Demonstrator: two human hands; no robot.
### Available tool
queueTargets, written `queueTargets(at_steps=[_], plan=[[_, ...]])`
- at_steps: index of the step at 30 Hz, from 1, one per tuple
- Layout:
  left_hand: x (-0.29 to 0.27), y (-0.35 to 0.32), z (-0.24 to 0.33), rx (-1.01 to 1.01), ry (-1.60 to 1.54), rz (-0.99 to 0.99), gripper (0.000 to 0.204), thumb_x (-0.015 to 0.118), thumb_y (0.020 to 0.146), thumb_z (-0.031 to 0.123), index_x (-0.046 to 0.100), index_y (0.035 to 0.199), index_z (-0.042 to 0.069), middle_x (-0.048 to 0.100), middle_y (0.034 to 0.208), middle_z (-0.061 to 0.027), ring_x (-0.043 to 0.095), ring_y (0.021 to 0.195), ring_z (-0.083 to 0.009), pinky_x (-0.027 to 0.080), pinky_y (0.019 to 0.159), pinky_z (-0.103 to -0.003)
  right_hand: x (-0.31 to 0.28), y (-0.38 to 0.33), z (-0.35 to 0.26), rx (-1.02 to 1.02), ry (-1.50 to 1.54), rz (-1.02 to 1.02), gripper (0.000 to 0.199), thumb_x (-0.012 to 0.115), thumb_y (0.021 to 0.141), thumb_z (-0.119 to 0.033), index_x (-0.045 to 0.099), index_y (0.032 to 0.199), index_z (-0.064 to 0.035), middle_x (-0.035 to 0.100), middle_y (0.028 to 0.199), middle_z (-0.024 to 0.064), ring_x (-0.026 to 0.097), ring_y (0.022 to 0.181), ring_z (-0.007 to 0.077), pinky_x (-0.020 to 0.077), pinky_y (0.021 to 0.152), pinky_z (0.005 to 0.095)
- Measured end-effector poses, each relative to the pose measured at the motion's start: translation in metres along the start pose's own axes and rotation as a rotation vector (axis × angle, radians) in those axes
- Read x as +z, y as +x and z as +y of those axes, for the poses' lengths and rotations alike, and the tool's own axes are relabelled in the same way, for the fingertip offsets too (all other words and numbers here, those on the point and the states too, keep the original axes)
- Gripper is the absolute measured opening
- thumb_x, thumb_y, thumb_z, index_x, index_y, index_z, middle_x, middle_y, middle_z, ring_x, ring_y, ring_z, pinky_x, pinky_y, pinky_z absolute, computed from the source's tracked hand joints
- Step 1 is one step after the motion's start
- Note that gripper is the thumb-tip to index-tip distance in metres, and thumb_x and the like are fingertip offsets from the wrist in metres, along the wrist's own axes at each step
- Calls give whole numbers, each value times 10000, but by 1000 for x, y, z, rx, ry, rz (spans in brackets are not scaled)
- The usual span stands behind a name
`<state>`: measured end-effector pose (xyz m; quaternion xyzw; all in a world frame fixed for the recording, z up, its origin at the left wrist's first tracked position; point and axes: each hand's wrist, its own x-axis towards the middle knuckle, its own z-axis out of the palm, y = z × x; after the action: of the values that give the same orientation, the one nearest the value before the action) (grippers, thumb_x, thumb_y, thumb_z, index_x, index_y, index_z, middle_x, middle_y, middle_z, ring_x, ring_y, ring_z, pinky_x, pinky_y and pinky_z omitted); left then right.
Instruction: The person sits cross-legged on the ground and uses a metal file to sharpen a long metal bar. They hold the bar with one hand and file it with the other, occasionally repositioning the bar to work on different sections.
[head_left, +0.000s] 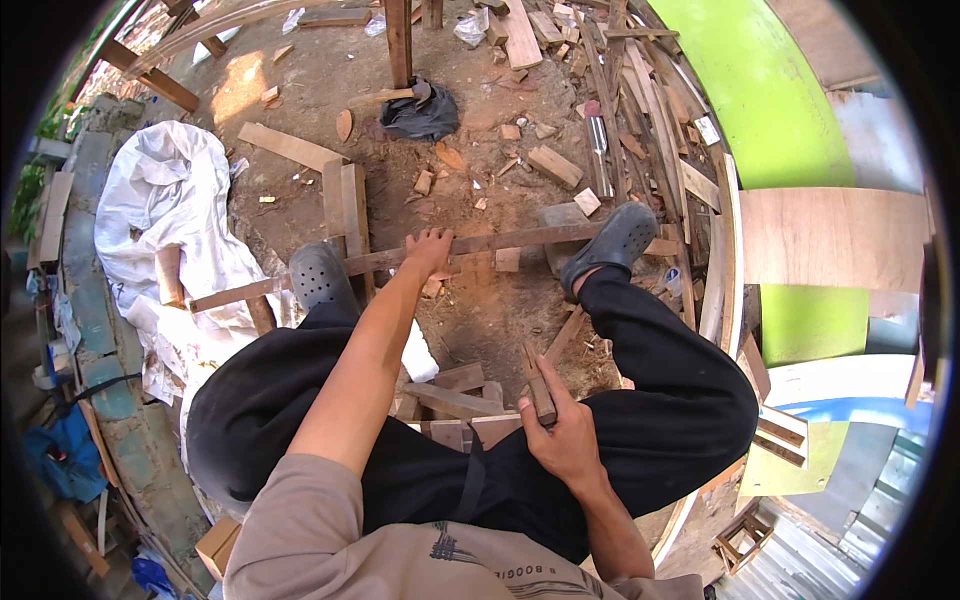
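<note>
A long, narrow wooden strip (505, 240) lies crosswise in front of me, by my dark clogs; the right clog (610, 245) rests against its right part. My left hand (428, 252) reaches forward and holds the strip near its middle, fingers over its far edge. Close to my lap, my right hand (565, 432) is closed around a short brown wooden piece (540, 393) with a narrow, pointed far end. Whether that piece is a tool handle I cannot tell. Between my legs are several short wood offcuts (455, 400).
A chisel-like tool with a metal shaft (600, 140) lies among scrap wood at the far right. White sacking (165, 190) spreads at the left beside a low wall (95, 290). A black plastic bag (420, 110) sits by a wooden post (398, 45). Green panels (770, 90) stand right.
</note>
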<state>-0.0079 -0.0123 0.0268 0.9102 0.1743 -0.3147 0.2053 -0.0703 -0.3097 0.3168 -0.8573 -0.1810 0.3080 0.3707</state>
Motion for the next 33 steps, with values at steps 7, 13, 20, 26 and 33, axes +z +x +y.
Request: queueTargets(at_steps=[7, 13, 20, 26, 33], plan=[[-3, -3, 0, -3, -14, 0, 962, 843, 725, 536, 390, 1489, 165, 398, 1552, -159, 337, 1460, -384, 302, 1108, -608, 6, 13, -3, -35, 431, -11, 727, 681, 953, -148, 298, 1549, 17, 692, 1074, 141, 668, 928, 173, 525, 839, 309], [-4, -4, 0, 1, -37, -2, 979, 888, 698, 471, 393, 1484, 162, 413, 1538, -179, 336, 1462, -403, 292, 1124, -610, -17, 33, -31, 219, 404, -69, 636, 693, 957, -165, 410, 1497, 17, 687, 1086, 134, 634, 924, 123, 514, 856, 290], [-4, -5, 2, 0, -37, 31, 956, 887, 700, 463, 412, 1468, 150, 445, 1510, -183, 360, 1446, -400, 291, 1122, -606, 0, 17, -13, 68, 112, -1, 565, 663, 922, -104, 499, 1450, 15, 693, 1191, 232, 677, 1066, 219, 507, 934, 320], [0, -5, 1, 29, -66, 39, 964, 893, 693, 456, 419, 1475, 151, 454, 1501, -187, 351, 1454, -396, 265, 1135, -619, 14, -9, 24, 76, 191, 61, 589, 650, 926, -81, 467, 1477, 18, 690, 1103, 180, 663, 957, 191, 511, 835, 299], [1, 0, 0, -3, -62, 18, 1034, 904, 674, 453, 381, 1517, 161, 429, 1529, -185, 337, 1464, -397, 262, 1134, -616, 5, -10, 8, 65, 332, 52, 589, 609, 965, -55, 418, 1520, -6, 593, 729, -13, 508, 540, 47, 423, 491, 216]])
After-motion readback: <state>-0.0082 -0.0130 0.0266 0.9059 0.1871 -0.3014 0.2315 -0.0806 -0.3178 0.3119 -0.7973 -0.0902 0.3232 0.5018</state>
